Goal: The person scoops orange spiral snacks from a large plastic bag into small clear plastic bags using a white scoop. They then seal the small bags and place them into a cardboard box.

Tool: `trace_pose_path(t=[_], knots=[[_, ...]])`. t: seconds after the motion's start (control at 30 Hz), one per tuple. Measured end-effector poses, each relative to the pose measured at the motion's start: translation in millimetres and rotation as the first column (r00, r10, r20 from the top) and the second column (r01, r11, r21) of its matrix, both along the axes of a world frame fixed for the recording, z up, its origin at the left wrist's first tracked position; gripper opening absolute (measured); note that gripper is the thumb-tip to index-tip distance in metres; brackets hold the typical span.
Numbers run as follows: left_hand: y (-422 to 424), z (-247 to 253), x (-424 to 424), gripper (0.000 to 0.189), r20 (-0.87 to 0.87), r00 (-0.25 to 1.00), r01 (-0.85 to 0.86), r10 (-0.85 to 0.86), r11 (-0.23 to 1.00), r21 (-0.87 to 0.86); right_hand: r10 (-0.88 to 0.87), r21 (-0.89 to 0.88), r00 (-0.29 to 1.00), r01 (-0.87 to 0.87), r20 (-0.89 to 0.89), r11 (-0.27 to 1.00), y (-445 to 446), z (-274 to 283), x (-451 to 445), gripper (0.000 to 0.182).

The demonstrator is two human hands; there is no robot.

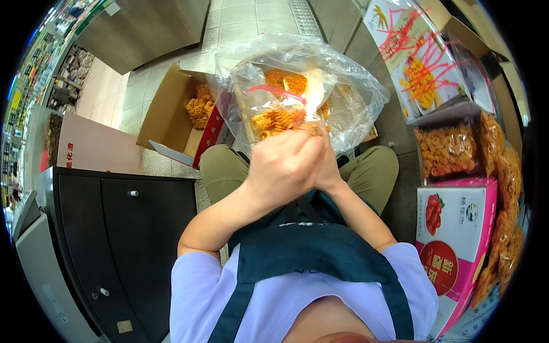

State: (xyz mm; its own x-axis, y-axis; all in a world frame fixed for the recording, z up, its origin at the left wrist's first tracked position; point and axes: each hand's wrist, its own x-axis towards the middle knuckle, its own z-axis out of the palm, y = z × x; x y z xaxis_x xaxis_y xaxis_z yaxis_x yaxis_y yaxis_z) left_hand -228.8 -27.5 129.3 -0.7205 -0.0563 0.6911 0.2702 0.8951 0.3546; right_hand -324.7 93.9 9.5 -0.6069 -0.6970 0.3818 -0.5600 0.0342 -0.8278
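Observation:
Both my hands meet above my lap, the left hand in front of the right hand, which is partly hidden. Between them they grip the gathered top of a small clear plastic bag of orange crinkled snacks. A red strip crosses above this bag. Behind and below lies a large clear plastic liner bag, spread over an open box that holds more orange snack pieces. Which fingertips hold the film is hidden.
An open cardboard box with bagged snacks stands at the left, above a black cabinet. At the right are a fruit-printed carton, a bag of ring-shaped snacks, a pink and white carton and more snack bags.

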Motion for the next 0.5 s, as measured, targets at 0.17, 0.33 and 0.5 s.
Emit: trace_pose_path(t=[0.17,0.33,0.5], knots=[[13,28,3,0.023,-0.072,0.988,0.136,-0.134,0.990,0.020,0.040,-0.133,0.994,-0.026,0.105,0.991,33,-15,-2,0.094],[-40,68,5,0.017,0.076,0.997,0.035,-0.034,0.999,-0.019,0.066,-0.072,0.983,-0.054,0.170,0.996,44,-6,3,0.101],[-70,60,-12,0.016,0.605,0.699,0.054,-0.380,0.872,0.486,0.287,-0.246,0.825,-0.186,0.487,0.951,40,-10,2,0.106]])
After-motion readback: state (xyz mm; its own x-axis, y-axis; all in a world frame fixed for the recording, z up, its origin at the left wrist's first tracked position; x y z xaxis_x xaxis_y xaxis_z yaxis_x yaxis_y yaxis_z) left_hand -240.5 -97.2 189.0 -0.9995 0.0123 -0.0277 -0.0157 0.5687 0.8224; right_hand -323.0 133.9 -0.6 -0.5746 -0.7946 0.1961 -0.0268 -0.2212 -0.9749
